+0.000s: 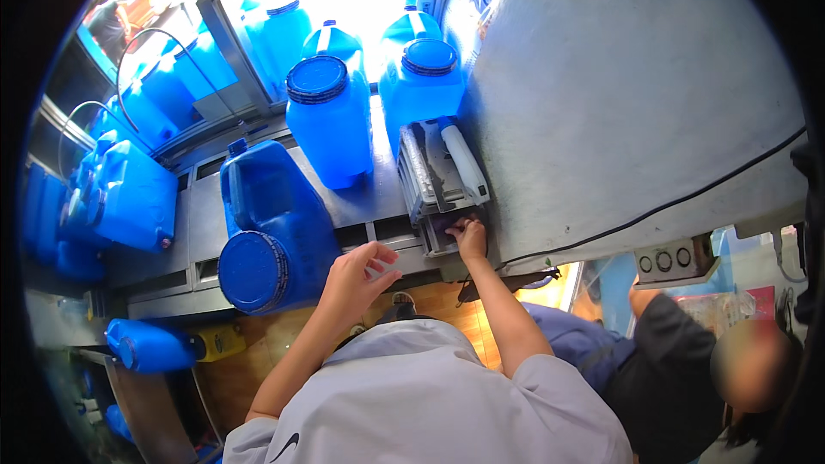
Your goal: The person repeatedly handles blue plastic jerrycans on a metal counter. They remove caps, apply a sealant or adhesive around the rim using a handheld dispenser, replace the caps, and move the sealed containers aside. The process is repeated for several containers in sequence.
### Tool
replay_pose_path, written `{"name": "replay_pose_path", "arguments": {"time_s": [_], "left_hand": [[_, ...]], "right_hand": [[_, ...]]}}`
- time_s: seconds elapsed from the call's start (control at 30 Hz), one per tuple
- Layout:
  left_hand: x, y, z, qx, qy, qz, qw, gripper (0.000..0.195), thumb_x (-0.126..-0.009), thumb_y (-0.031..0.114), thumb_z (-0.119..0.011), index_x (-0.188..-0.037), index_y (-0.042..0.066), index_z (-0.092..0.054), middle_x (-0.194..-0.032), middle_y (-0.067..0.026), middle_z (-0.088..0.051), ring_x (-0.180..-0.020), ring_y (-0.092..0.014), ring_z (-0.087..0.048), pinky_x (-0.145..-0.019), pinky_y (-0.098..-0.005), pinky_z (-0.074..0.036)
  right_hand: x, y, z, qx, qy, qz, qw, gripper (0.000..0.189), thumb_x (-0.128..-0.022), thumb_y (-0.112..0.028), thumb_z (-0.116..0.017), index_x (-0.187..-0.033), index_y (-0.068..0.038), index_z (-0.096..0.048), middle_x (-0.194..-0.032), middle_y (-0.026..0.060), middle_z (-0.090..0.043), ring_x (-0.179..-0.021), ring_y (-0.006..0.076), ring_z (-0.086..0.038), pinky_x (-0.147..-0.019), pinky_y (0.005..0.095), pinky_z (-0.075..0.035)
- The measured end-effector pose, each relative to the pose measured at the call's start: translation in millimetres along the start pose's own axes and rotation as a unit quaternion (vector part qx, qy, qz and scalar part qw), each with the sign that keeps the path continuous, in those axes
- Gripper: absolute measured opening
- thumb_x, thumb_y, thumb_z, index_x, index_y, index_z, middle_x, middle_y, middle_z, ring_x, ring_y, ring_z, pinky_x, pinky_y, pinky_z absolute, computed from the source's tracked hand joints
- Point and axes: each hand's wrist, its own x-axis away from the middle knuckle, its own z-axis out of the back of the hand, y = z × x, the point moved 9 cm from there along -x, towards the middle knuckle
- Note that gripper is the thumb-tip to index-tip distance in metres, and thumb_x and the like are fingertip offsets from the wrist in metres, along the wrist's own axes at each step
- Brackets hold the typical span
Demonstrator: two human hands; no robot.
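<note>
My left hand (362,274) hangs in the air with its fingers apart and nothing in it, just right of a dark blue plastic water jug (283,206) that lies on its side with its wide round lid facing me. My right hand (470,236) reaches into the low front tray of a small grey plastic drawer unit (416,174). Its fingertips are bunched together, and what they may hold is too small to make out. On top of the unit rests a white handheld device (464,161) with a blue end.
Two blue jugs, one in the middle (329,135) and one by the wall (422,87), stand upright on the metal counter (303,164). More jugs (132,193) crowd the left. A black cable (619,227) runs along the wall (612,77). Another person (670,361) is close at my right.
</note>
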Motion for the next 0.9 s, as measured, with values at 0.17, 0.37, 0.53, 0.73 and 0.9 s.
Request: {"name": "replay_pose_path", "arguments": {"time_s": [0.17, 0.37, 0.53, 0.73, 0.9], "left_hand": [[-46, -23, -28, -0.004, 0.032, 0.001, 0.999, 0.021, -0.082, 0.011, -0.073, -0.101, 0.004, -0.066, -0.090, -0.0036, -0.069, -0.073, -0.013, -0.062, -0.065, -0.0272, -0.049], [-73, -14, -50, 0.035, 0.026, -0.017, 0.999, 0.030, -0.085, 0.018, -0.071, -0.110, 0.004, -0.063, -0.111, -0.0110, -0.064, -0.093, -0.021, -0.063, -0.076, -0.0326, -0.052], [-77, 14, -47, 0.061, 0.000, -0.034, 0.998, 0.030, -0.078, 0.016, -0.080, -0.102, 0.004, -0.065, -0.089, -0.0067, -0.069, -0.078, -0.013, -0.064, -0.067, -0.0270, -0.051], [-29, 37, 36, 0.067, 0.140, -0.024, 0.988, 0.019, -0.080, 0.001, -0.074, -0.096, 0.002, -0.063, -0.079, -0.0089, -0.072, -0.075, -0.008, -0.067, -0.065, -0.0225, -0.051], [23, 19, 160, -0.002, 0.313, -0.017, 0.950, 0.018, -0.079, 0.006, -0.076, -0.087, 0.004, -0.061, -0.088, -0.0099, -0.070, -0.077, -0.016, -0.068, -0.066, -0.0264, -0.051]], "right_hand": [[0, 1, 12, -0.296, -0.056, -0.188, 0.935, 0.019, -0.076, -0.018, -0.081, -0.077, -0.003, -0.070, -0.070, 0.0058, -0.066, -0.058, 0.0143, -0.062, -0.051, 0.0279, -0.049], [15, -80, 54, -0.633, -0.188, -0.302, 0.687, 0.013, -0.085, -0.016, -0.075, -0.086, -0.005, -0.069, -0.068, 0.0001, -0.064, -0.056, 0.0074, -0.058, -0.048, 0.0209, -0.047], [-1, -139, 93, -0.570, -0.264, -0.222, 0.746, 0.014, -0.086, -0.018, -0.075, -0.089, -0.005, -0.072, -0.069, -0.0019, -0.063, -0.056, 0.0055, -0.055, -0.051, 0.0207, -0.045], [-71, -133, 134, -0.321, -0.106, -0.044, 0.940, 0.040, -0.086, -0.027, -0.073, -0.110, 0.003, -0.065, -0.092, 0.0107, -0.066, -0.076, 0.0184, -0.063, -0.067, 0.0298, -0.052], [-94, -101, 97, 0.193, -0.096, -0.025, 0.976, 0.065, -0.077, -0.025, -0.077, -0.129, 0.005, -0.050, -0.111, 0.0180, -0.062, -0.108, 0.0345, -0.057, -0.091, 0.0415, -0.049]]}}
